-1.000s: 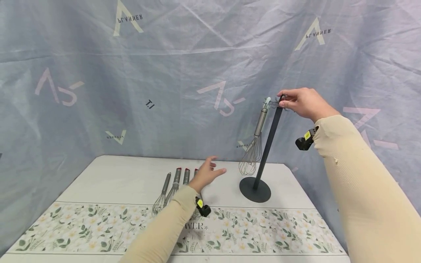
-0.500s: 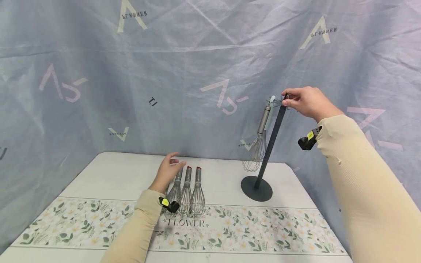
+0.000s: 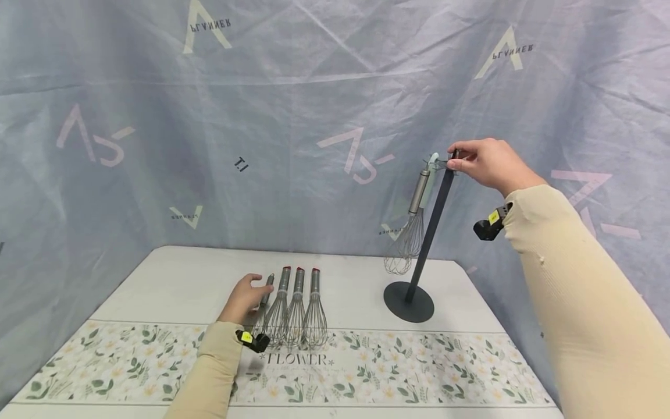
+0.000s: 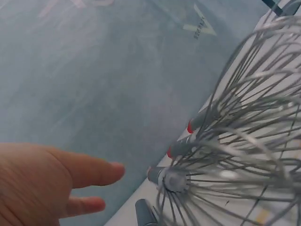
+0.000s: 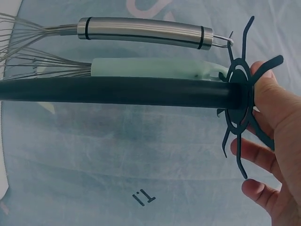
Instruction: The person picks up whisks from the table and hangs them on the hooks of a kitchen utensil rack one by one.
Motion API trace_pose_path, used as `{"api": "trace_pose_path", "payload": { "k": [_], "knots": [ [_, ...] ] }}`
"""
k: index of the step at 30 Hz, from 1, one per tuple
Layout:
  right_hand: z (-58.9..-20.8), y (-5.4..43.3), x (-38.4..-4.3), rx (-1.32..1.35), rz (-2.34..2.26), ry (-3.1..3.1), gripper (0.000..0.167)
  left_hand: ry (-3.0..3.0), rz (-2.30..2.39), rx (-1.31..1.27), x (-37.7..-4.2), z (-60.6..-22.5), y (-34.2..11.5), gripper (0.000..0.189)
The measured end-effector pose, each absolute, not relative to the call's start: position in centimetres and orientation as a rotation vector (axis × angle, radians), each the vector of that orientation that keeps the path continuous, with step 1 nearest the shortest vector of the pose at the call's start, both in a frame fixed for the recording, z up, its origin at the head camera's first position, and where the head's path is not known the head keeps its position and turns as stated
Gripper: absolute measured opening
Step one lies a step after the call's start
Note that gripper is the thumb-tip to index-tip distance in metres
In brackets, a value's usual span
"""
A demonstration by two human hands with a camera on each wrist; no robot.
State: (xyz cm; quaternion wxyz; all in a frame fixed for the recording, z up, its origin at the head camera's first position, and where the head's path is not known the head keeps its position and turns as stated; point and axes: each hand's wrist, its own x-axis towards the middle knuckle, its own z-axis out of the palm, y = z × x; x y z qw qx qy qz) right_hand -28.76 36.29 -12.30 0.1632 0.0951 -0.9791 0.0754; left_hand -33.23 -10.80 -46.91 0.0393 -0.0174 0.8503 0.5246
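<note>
My right hand (image 3: 489, 163) grips the top of a black stand (image 3: 433, 216), thumb and fingers at its ring of hooks (image 5: 239, 96). From those hooks hang a steel-handled whisk (image 3: 419, 192) and a whisk with a pale green handle (image 5: 150, 69). My left hand (image 3: 245, 298) is over the left end of a row of whisks on the table, thumb and fingers parted beside the smallest whisk (image 3: 265, 301). In the left wrist view its fingers show apart from the whisk handles. Three larger whisks (image 3: 299, 283) with red-tipped handles lie to the right.
The white table (image 3: 356, 291) carries a floral printed band across its front. The stand's round black base (image 3: 409, 314) rests toward the right side. Behind the table hangs a grey-blue printed curtain (image 3: 272, 139).
My left hand has moved left across the row of whisks and come down beside the leftmost one. The right hand stays on top of the stand.
</note>
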Motion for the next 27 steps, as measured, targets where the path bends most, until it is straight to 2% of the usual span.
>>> {"api": "trace_pose_path", "payload": {
  "k": [8,19,27],
  "knots": [
    [-12.4,36.59,-28.82,0.224,0.291,-2.795,0.056,2.469,1.547,-0.069,-33.18,-47.4,-11.87,0.066],
    [-12.3,36.17,-29.0,0.202,0.296,-2.801,0.058,2.538,1.443,-0.052,-33.46,-47.6,-11.45,0.033],
    [-12.12,36.18,-29.1,0.201,0.282,-2.799,0.059,2.385,1.622,-0.026,-33.76,-47.93,-11.9,0.05]
  ]
}}
